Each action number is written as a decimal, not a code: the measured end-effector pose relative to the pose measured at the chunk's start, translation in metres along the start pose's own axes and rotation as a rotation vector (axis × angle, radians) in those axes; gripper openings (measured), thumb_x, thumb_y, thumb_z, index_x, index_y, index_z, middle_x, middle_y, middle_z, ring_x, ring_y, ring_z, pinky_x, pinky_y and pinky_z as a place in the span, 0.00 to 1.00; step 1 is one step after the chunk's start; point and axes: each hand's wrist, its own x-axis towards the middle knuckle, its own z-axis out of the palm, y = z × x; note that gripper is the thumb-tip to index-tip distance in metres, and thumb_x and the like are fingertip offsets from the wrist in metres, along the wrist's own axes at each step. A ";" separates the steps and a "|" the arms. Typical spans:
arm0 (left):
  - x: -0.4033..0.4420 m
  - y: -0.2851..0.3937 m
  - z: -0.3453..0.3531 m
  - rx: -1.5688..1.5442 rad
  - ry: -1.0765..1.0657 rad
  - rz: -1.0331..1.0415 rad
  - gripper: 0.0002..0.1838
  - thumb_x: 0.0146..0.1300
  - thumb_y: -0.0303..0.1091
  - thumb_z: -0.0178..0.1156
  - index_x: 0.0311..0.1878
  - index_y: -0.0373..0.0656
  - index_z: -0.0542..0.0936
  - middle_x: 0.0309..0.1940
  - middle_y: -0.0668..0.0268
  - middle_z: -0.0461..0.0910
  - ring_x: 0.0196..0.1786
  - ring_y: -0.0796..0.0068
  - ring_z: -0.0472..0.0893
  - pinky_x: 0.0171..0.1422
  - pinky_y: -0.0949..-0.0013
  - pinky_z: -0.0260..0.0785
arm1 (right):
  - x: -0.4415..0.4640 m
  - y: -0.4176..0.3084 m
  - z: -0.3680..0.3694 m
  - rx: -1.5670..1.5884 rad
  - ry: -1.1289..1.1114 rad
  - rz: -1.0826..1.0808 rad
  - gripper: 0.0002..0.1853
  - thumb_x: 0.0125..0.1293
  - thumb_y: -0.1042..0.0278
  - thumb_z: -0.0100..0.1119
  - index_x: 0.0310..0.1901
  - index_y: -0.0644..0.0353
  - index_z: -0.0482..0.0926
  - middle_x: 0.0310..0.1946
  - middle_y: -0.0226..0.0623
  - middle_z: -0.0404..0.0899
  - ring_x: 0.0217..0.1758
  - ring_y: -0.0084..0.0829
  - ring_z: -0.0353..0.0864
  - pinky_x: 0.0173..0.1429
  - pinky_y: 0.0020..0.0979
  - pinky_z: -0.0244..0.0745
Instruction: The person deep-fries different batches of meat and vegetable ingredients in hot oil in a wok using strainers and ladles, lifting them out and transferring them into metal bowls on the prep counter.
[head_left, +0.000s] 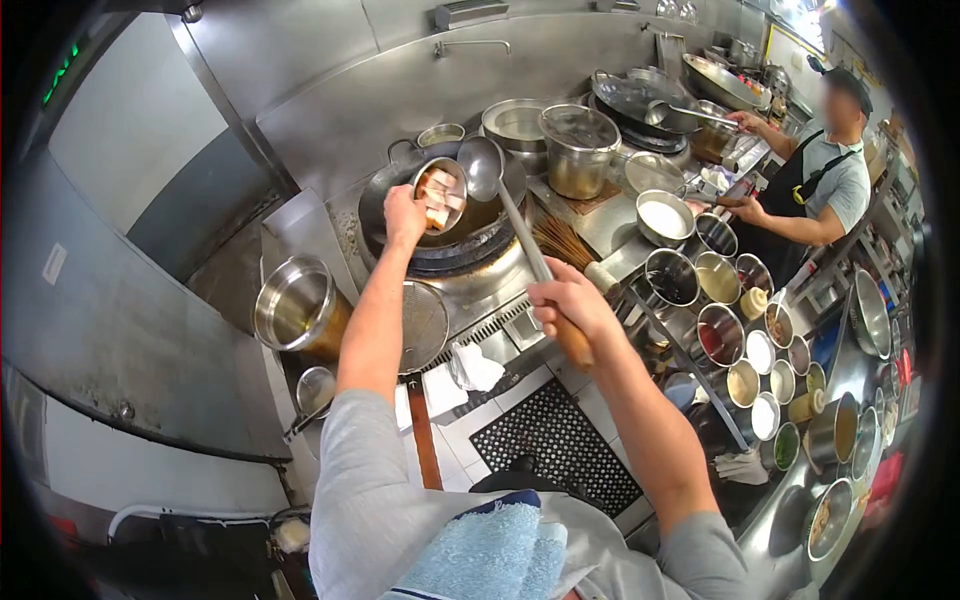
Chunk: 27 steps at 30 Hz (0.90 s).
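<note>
Over the large dark wok [374, 215] on the stove, my left hand [405, 217] grips the rim of a small metal bowl [441, 167]. Pale, reddish-edged chunks [440, 197] lie in the tilted bowl. My right hand [575, 303] is closed round the wooden handle of a long ladle [523, 232]. The ladle's round head [481, 167] is beside the bowl, on its right, above the wok; whether they touch is unclear. Part of the wok's inside is hidden behind the bowl and ladle.
Tall pots [580, 170] stand behind the wok at right, a bamboo brush [562, 243] nearer. A strainer [424, 325] and a steel pot [295, 305] are at left. Several seasoning containers [720, 335] fill the right side. A co-worker [815, 180] holds another ladle at the far right.
</note>
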 end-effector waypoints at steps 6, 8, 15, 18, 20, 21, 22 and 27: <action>-0.011 0.003 0.022 0.044 -0.075 0.135 0.10 0.50 0.24 0.56 0.38 0.36 0.76 0.50 0.51 0.73 0.52 0.50 0.73 0.55 0.56 0.68 | 0.020 0.005 0.008 -0.042 -0.012 0.091 0.21 0.58 0.77 0.53 0.54 0.67 0.63 0.20 0.29 0.66 0.15 0.19 0.66 0.17 0.24 0.65; -0.016 0.012 0.019 0.122 -0.096 0.171 0.10 0.52 0.25 0.55 0.39 0.37 0.76 0.54 0.54 0.71 0.55 0.52 0.71 0.56 0.57 0.69 | 0.016 0.005 0.006 -0.067 0.002 0.116 0.22 0.58 0.77 0.53 0.55 0.67 0.62 0.20 0.28 0.65 0.16 0.19 0.66 0.17 0.24 0.65; -0.026 0.018 -0.007 0.188 -0.028 0.221 0.08 0.55 0.22 0.50 0.37 0.37 0.76 0.55 0.59 0.70 0.55 0.55 0.71 0.53 0.55 0.71 | -0.002 0.004 -0.010 -0.360 0.015 0.122 0.35 0.57 0.77 0.55 0.67 0.63 0.54 0.19 0.30 0.66 0.16 0.20 0.67 0.16 0.25 0.65; -0.027 0.016 -0.026 0.195 0.075 0.235 0.09 0.54 0.21 0.49 0.38 0.36 0.76 0.53 0.57 0.72 0.53 0.54 0.72 0.56 0.56 0.68 | -0.014 0.006 -0.010 -0.617 0.114 0.068 0.37 0.57 0.74 0.56 0.68 0.63 0.52 0.16 0.31 0.68 0.14 0.23 0.68 0.16 0.28 0.65; -0.026 0.014 -0.043 0.191 0.177 0.219 0.09 0.53 0.21 0.49 0.37 0.34 0.76 0.51 0.53 0.73 0.53 0.54 0.72 0.56 0.56 0.66 | -0.013 0.020 -0.024 -0.765 0.147 -0.062 0.37 0.55 0.73 0.57 0.67 0.62 0.54 0.19 0.34 0.71 0.15 0.24 0.70 0.19 0.28 0.67; -0.027 0.016 -0.057 0.175 0.230 0.185 0.09 0.52 0.20 0.50 0.37 0.34 0.76 0.49 0.51 0.73 0.52 0.53 0.72 0.56 0.56 0.66 | -0.013 0.026 -0.030 -0.844 0.192 -0.126 0.38 0.53 0.72 0.58 0.67 0.61 0.56 0.22 0.36 0.73 0.17 0.24 0.71 0.21 0.29 0.69; -0.029 0.011 -0.070 0.165 0.302 0.206 0.09 0.51 0.20 0.50 0.37 0.34 0.75 0.50 0.49 0.73 0.53 0.51 0.71 0.58 0.55 0.65 | -0.017 0.029 -0.036 -0.851 0.206 -0.173 0.37 0.55 0.72 0.58 0.67 0.60 0.55 0.21 0.36 0.73 0.17 0.23 0.72 0.19 0.28 0.68; -0.102 0.014 -0.147 -0.796 0.274 -0.500 0.15 0.56 0.25 0.56 0.48 0.33 0.74 0.43 0.54 0.76 0.40 0.65 0.78 0.37 0.63 0.72 | -0.096 0.011 -0.041 0.104 -0.095 -0.145 0.27 0.60 0.76 0.54 0.61 0.54 0.60 0.25 0.24 0.66 0.15 0.15 0.61 0.13 0.20 0.58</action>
